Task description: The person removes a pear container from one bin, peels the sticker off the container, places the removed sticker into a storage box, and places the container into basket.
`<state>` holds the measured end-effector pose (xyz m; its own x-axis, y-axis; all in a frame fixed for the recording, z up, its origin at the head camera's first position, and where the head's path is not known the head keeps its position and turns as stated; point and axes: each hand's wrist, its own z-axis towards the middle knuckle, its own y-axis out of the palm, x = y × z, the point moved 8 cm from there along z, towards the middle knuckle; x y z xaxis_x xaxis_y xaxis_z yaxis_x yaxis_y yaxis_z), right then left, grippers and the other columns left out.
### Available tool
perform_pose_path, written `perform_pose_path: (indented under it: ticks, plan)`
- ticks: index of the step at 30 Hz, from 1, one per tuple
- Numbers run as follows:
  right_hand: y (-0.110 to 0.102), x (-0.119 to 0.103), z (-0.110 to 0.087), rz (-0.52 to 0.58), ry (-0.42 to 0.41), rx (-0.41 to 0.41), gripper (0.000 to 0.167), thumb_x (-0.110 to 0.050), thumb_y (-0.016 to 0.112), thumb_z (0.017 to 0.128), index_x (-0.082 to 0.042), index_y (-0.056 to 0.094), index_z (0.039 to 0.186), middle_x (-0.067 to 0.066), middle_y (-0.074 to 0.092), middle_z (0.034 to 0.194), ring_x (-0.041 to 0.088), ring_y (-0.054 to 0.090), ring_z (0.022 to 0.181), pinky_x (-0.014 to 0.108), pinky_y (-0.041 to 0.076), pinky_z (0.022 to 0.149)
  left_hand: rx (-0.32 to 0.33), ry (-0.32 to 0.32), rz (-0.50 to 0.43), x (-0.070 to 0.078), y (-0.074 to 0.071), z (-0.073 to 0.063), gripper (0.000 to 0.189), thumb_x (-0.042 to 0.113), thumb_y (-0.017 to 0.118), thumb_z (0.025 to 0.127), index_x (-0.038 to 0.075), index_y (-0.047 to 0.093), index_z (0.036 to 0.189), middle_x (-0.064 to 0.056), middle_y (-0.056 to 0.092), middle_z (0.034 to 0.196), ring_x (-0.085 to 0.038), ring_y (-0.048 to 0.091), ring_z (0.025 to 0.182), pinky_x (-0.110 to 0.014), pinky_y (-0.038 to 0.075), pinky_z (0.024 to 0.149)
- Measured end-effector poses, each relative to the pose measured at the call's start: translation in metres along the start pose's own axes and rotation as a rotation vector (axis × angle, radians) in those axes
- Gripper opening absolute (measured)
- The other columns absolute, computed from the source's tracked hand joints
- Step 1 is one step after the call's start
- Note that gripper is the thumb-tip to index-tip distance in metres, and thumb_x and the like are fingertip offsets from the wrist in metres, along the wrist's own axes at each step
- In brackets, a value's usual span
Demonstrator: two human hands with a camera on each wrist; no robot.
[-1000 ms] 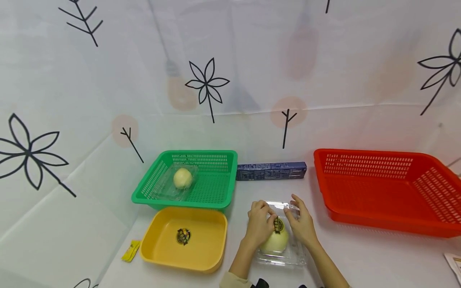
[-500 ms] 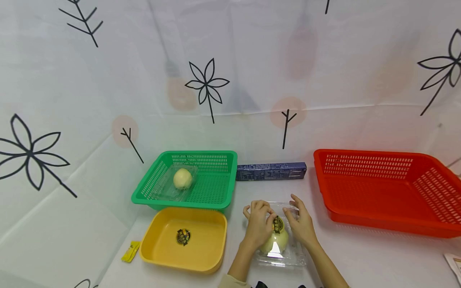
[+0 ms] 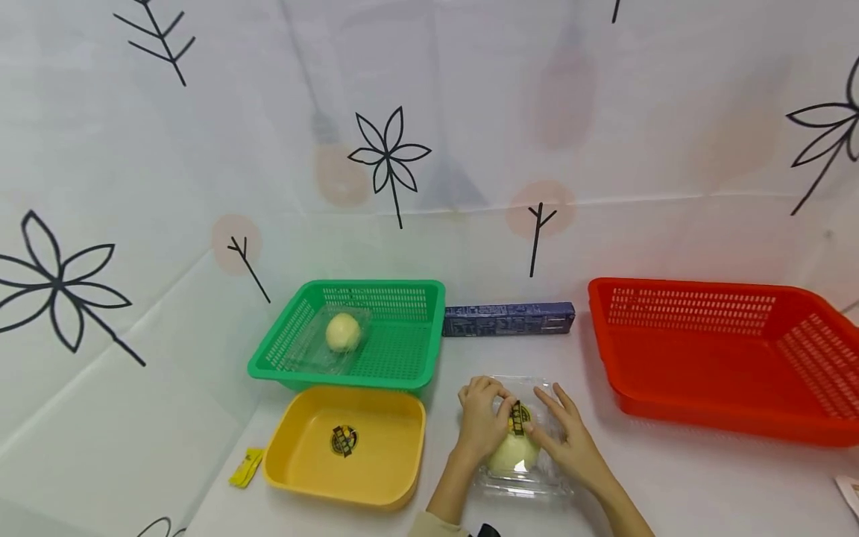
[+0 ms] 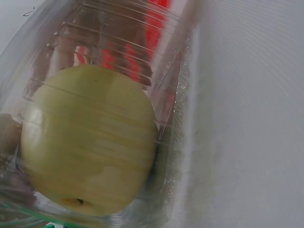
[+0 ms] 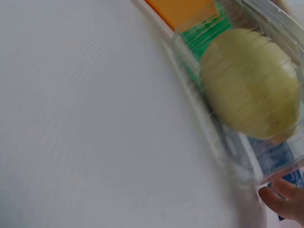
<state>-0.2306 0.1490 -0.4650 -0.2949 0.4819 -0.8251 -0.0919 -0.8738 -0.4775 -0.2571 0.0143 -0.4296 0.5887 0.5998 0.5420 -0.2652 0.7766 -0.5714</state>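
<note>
A clear plastic clamshell box with a pale yellow-green round fruit inside lies on the table before me. The fruit fills much of the left wrist view, where the same fruit shows through the ribbed plastic. A round black-and-yellow sticker with a dark band lies over the lid. My left hand is at the box's left side, fingers curled, thumb and forefinger pinching the sticker's upper left edge. At the right side, my right hand has its fingers spread over the lid, thumb tip at the sticker's right edge.
To the left stands a yellow basin with a similar sticker in it. Behind it, a green basket holds another boxed fruit. A dark blue carton lies at the back, a red basket right, a yellow packet far left.
My right hand has shifted down and inward, bringing its thumb to the sticker's edge. My left hand has stayed at the sticker, its outer fingers moving slightly.
</note>
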Motion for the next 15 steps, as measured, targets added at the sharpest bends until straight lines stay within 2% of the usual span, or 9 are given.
perform_pose_path:
  ticks: [3,6,9,15]
  plan:
    - [0.0011,0.0005,-0.0022,-0.037,0.005,-0.041,0.074,-0.026,0.073,0.077,-0.001,0.042,0.139,0.033,0.018,0.147,0.058,0.022,0.128,0.076,0.024,0.088,-0.028,0.008,0.016,0.0017,0.001,0.0022,0.005,0.011,0.066,0.082,0.01,0.065,0.078,0.002,0.059,0.083,-0.014,0.051,0.092,-0.038,0.032,0.086]
    - [0.0022,0.0016,-0.003,-0.038,0.006,-0.062,0.084,-0.028,0.078,0.071,-0.001,0.04,0.14,0.033,0.016,0.147,0.059,0.02,0.129,0.077,0.023,0.088,-0.04,0.025,0.017,0.0038,0.001,0.003,0.005,0.01,0.065,0.082,0.011,0.064,0.078,0.002,0.059,0.083,-0.013,0.051,0.091,-0.037,0.032,0.086]
    - [0.0023,0.0005,-0.0034,-0.031,-0.011,-0.061,0.087,-0.027,0.08,0.068,0.0,0.04,0.139,0.034,0.016,0.147,0.059,0.019,0.128,0.077,0.023,0.087,-0.037,0.035,-0.013,0.0031,0.0013,0.0026,0.005,0.009,0.065,0.082,0.009,0.062,0.077,0.001,0.06,0.083,-0.014,0.051,0.09,-0.038,0.031,0.085]
    - [0.0025,0.0001,-0.0038,-0.009,-0.015,-0.065,0.089,-0.026,0.081,0.066,0.001,0.039,0.14,0.034,0.015,0.147,0.06,0.018,0.129,0.077,0.021,0.088,0.019,0.063,-0.057,0.0024,-0.0003,0.0002,0.006,0.008,0.065,0.079,0.009,0.061,0.076,-0.001,0.06,0.084,-0.016,0.053,0.089,-0.038,0.029,0.083]
